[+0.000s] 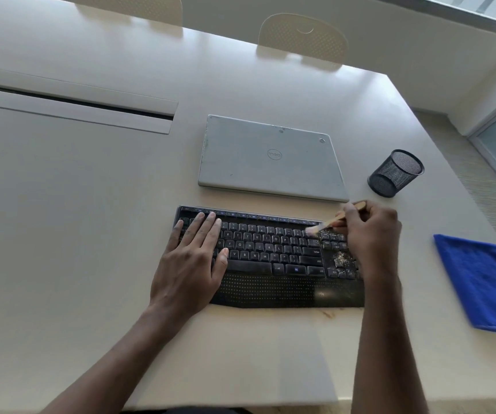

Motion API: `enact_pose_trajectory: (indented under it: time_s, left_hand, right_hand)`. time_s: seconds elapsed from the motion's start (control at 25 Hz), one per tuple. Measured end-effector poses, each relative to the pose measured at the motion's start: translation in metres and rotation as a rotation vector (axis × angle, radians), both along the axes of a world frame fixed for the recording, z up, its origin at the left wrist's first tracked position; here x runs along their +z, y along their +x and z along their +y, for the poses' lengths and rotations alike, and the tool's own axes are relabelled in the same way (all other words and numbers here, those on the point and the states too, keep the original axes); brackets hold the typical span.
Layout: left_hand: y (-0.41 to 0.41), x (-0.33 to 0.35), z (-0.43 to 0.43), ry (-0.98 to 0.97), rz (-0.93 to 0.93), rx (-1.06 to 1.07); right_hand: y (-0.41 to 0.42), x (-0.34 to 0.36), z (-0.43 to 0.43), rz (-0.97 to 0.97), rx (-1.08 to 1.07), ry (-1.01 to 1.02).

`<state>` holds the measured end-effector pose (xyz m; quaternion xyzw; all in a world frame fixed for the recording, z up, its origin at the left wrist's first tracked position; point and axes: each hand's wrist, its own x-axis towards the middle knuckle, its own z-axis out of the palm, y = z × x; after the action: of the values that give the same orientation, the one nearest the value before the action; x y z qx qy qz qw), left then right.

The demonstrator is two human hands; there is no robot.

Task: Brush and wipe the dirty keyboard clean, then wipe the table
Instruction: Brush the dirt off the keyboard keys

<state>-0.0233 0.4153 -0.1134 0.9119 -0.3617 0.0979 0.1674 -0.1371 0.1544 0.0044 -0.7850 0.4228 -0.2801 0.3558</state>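
A black keyboard (270, 258) with a dotted wrist rest lies on the pale table (91, 234). Brownish crumbs lie among its right-hand keys. My left hand (193, 261) rests flat, fingers straight, on the keyboard's left end. My right hand (372, 234) grips a small wooden-handled brush (327, 225); its pale bristles touch the keys near the upper right of the main block. A folded blue cloth (480, 282) lies on the table to the right of the keyboard.
A closed silver laptop (270, 159) lies just behind the keyboard. A black mesh pen cup (396, 173) lies tipped to its right. A cable slot (73, 106) cuts the table at left. Two chair backs (303, 37) stand at the far edge.
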Motion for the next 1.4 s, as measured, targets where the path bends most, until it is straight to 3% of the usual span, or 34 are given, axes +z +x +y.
enact_pose_trajectory:
  time_s: [0.16,0.28,0.36,0.6,0.8,1.0,1.2,1.4]
  left_hand:
    - [0.001,0.0,0.0,-0.003,-0.004,0.001]
    - [0.001,0.0,0.0,0.001,-0.005,0.001]
    - [0.001,0.0,0.0,0.004,-0.006,-0.002]
    - [0.001,-0.001,-0.001,0.006,-0.005,0.001]
    - [0.001,-0.001,-0.001,0.002,-0.003,0.001]
    - [0.0,0.0,-0.002,0.002,-0.005,0.009]
    - [-0.001,0.001,-0.002,0.006,-0.002,0.009]
    - [-0.001,0.002,-0.002,0.008,0.003,0.007]
  right_hand:
    - [-0.011,0.009,-0.009,0.037,-0.105,-0.143]
    - [-0.003,0.012,0.005,-0.107,0.013,0.034]
    - [-0.003,0.008,0.007,-0.106,0.057,0.133]
    - [-0.023,0.013,0.0,-0.024,-0.061,-0.02]
    - [-0.015,0.005,0.001,-0.105,0.034,0.198]
    - [-0.016,0.01,-0.002,0.021,-0.081,-0.141]
    - [0.018,0.005,0.004,-0.138,0.125,0.132]
    - [0.0,-0.005,-0.019,0.021,0.008,-0.042]
